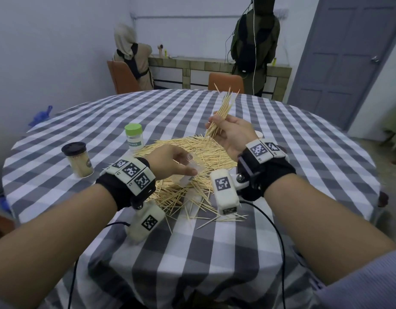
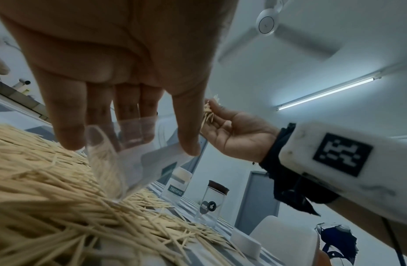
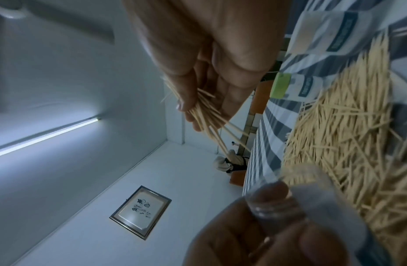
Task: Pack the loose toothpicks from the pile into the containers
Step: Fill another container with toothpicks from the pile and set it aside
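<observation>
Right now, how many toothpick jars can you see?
5. A clear one in the left hand; a green-lidded jar and a full black-lidded jar left of the pile; a pale-lidded jar and an empty dark-lidded jar on its other side. More may be hidden.

The tablecloth (image 1: 192,253) is grey-and-white check. The toothpick pile (image 1: 192,150) is pale straw yellow. 1 jar (image 1: 134,137) has a light green lid, another jar (image 1: 78,160) a black lid. Both wristbands (image 1: 270,175) are black, carrying white blocks with black-and-white square codes.
</observation>
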